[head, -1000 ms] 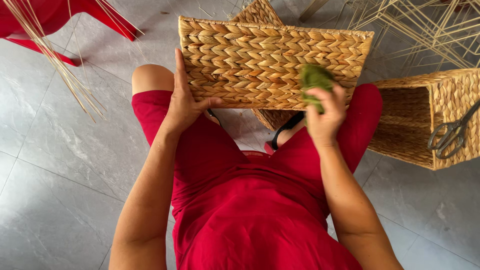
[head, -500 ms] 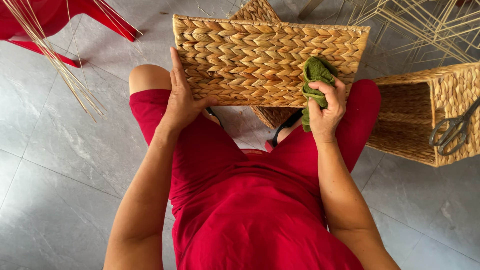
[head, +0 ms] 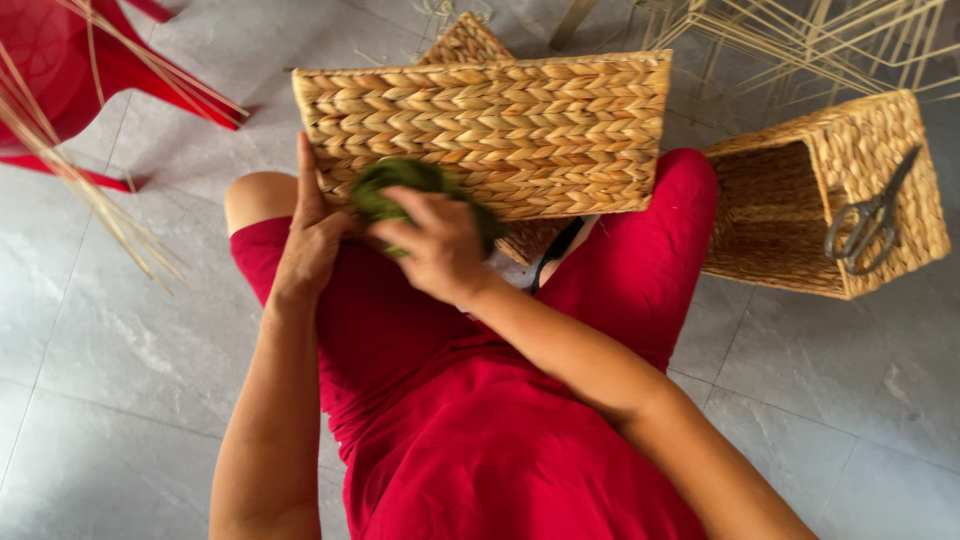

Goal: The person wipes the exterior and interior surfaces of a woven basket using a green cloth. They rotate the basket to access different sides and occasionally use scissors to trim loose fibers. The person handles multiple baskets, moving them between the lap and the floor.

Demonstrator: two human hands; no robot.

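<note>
We have the large rectangular woven straw basket (head: pixel 490 135) resting on our red-clad lap above the grey tiled floor (head: pixel 120 350), its near wall facing us. Our left hand (head: pixel 310 235) lies flat and open against that wall's left end, bracing it; to wipe well we should keep that brace firm and press evenly along the weave. Our right hand (head: pixel 440 250) has its grip closed on the crumpled green cloth (head: pixel 400 185), pressed low on the wall's left part. Half a second ago the cloth sat at the right end; it has swept leftward.
</note>
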